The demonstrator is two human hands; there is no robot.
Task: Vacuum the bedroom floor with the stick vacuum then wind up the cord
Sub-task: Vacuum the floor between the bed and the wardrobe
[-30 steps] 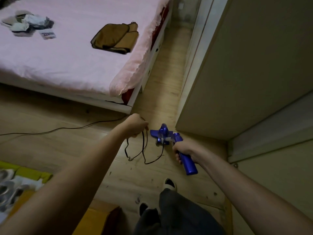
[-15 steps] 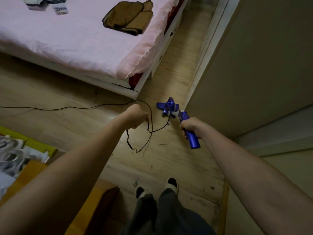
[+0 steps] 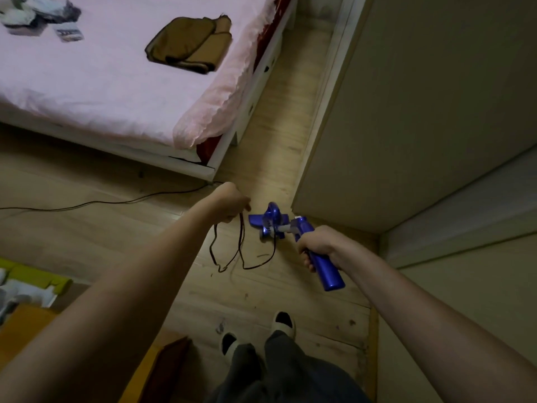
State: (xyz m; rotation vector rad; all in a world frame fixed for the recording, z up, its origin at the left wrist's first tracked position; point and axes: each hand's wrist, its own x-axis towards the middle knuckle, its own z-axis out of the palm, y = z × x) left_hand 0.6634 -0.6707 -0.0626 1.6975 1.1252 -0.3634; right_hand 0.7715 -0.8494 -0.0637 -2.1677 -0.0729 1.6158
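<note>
My right hand [image 3: 318, 245] grips the handle of the blue stick vacuum [image 3: 328, 271], seen end-on; its blue floor head [image 3: 268, 221] rests on the wooden floor by the wardrobe corner. Closed in my left hand [image 3: 231, 203] is the black cord [image 3: 241, 251], which hangs from the fist in loose loops down to the floor. One strand rises from the loops to the vacuum body. Another strand of the cord [image 3: 101, 202] trails left across the floor past the bed corner and out of view.
A bed with a pink sheet [image 3: 116, 91] fills the upper left, with a folded brown cloth [image 3: 189, 45] on it. A tall pale wardrobe [image 3: 406, 126] stands on the right, a narrow floor strip between them. Yellow-green box and clutter [image 3: 32, 283] at lower left. My feet [image 3: 261, 333] are below.
My view has tilted and both hands sit lower in the frame. The vacuum handle now points nearer to me. The cord loops under my left hand hang longer and tighter together.
</note>
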